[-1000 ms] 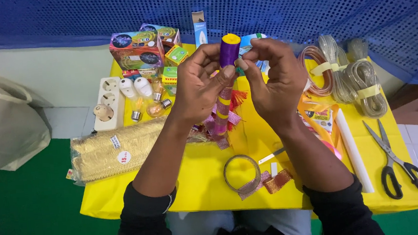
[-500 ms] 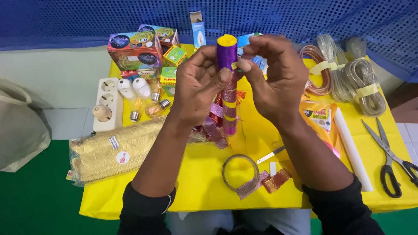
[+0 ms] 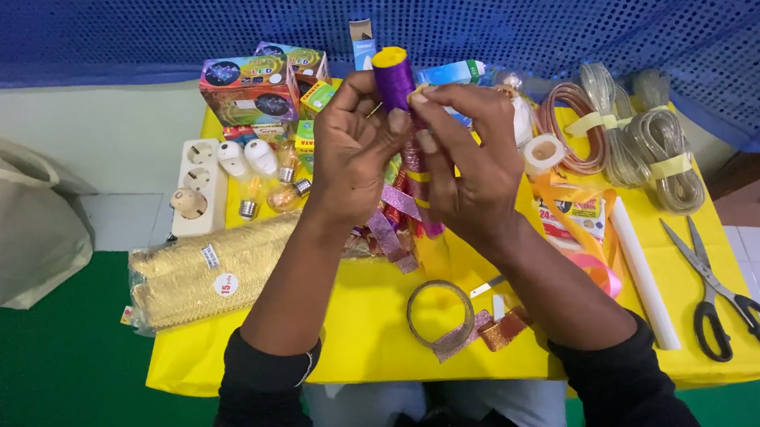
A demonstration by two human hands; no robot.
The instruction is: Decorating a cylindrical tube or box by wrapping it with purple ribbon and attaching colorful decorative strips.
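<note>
Purple ribbon-wrapped stick with a yellow top end (image 3: 393, 75) stands nearly upright, its long axis running from the yellow tip near the far table edge down toward the person, above the middle of the yellow paper-covered table (image 3: 353, 333). The left hand (image 3: 353, 152) and right hand (image 3: 466, 157) both pinch it, fingers closed around the shaft. Blue perforated cloth (image 3: 563, 9) hangs behind, green floor (image 3: 50, 384) lies below, and black-handled scissors (image 3: 720, 291) rest at the right.

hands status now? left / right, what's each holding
Left hand: closed on the purple spool.
Right hand: fingers pinched on the same spool, pink ribbon trailing below.
</note>
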